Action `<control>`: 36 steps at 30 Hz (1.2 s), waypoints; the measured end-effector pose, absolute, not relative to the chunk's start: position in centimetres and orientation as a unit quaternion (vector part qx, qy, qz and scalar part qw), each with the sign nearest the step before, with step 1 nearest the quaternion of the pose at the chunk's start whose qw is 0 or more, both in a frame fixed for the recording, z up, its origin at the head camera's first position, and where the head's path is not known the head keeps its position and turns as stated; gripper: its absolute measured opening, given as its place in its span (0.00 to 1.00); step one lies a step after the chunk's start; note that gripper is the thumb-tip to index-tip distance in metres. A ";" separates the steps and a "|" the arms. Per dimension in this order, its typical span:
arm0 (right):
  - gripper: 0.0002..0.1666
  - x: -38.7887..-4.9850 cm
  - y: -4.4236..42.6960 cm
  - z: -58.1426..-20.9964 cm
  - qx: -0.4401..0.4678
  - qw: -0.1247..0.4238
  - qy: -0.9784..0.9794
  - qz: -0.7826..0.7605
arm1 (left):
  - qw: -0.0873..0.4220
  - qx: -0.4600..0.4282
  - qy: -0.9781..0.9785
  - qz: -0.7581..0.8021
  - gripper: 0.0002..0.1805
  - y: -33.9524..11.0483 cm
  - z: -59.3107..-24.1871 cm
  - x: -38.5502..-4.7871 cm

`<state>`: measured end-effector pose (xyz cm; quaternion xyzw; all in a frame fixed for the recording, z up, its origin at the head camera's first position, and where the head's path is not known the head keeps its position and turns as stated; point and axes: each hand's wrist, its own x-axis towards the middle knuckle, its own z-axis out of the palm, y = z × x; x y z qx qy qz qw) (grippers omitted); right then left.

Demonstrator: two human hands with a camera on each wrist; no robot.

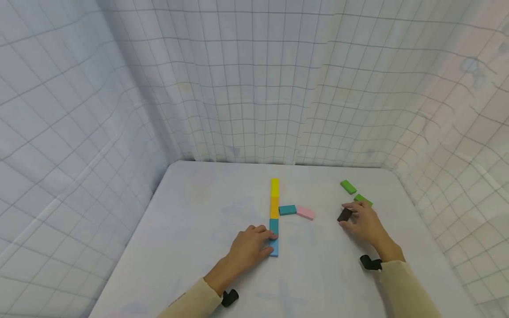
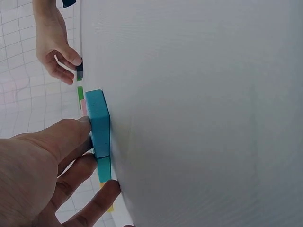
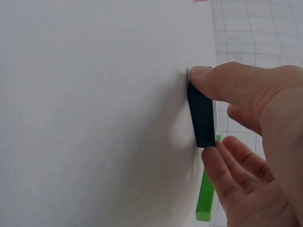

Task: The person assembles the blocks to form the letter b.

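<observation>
My left hand (image 1: pixel 248 248) rests at the near end of a straight row of blocks, its thumb and fingertips touching the light blue block (image 1: pixel 274 252). Beyond this come a teal block (image 1: pixel 274 225), an orange block (image 1: pixel 274 207) and a yellow block (image 1: pixel 275 187), end to end. On the right, my right hand (image 1: pixel 363 223) pinches a black block (image 3: pixel 202 118) between thumb and fingertips, close to the table top. Just past those fingers lies a green block (image 1: pixel 363 200), partly covered by the hand in the head view.
Another teal block (image 1: pixel 287 210) extends rightward from the row, with a pink block (image 1: pixel 305 213) angled off its end. A second green block (image 1: pixel 348 187) lies farther back at the right. Grid-patterned cloth (image 1: pixel 254 88) hangs behind and beside the white table (image 1: pixel 191 247).
</observation>
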<state>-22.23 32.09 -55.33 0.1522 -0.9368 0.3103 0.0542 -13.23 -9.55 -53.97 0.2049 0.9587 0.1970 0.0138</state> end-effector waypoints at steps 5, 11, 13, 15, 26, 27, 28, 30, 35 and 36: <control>0.35 -22.1 31.6 -55.3 0.144 0.049 -0.938 0.313 | 0.013 0.208 0.958 0.196 0.19 -9.7 -53.9 -13.2; 0.33 -22.0 31.5 -55.3 0.134 0.045 -0.948 0.284 | 0.004 0.214 0.957 0.193 0.18 -9.7 -54.0 -13.5; 0.32 -21.9 31.5 -55.2 0.136 0.046 -0.949 0.282 | -0.004 0.218 0.957 0.191 0.18 -9.7 -54.1 -13.6; 0.31 -21.9 31.4 -55.2 0.136 0.048 -0.947 0.286 | -0.008 0.218 0.958 0.187 0.18 -9.7 -54.2 -13.7; 0.29 -21.6 30.9 -54.9 0.108 0.032 -0.948 0.297 | -0.011 0.224 0.956 0.190 0.18 -9.8 -54.2 -13.6; 0.29 -21.5 30.9 -54.9 0.103 0.031 -0.948 0.299 | -0.012 0.225 0.955 0.191 0.18 -9.8 -54.2 -13.6; 0.29 -21.4 30.9 -54.9 0.100 0.030 -0.948 0.301 | -0.012 0.226 0.955 0.190 0.18 -9.9 -54.2 -13.6; 0.29 -21.3 30.8 -54.9 0.095 0.027 -0.948 0.304 | -0.013 0.226 0.956 0.188 0.18 -9.9 -54.2 -13.5; 0.29 -21.2 30.8 -54.8 0.090 0.027 -0.948 0.305 | -0.013 0.226 0.956 0.189 0.19 -9.9 -54.1 -13.5; 0.29 -21.2 30.8 -54.8 0.089 0.027 -0.948 0.303 | -0.011 0.226 0.955 0.190 0.19 -9.9 -54.0 -13.5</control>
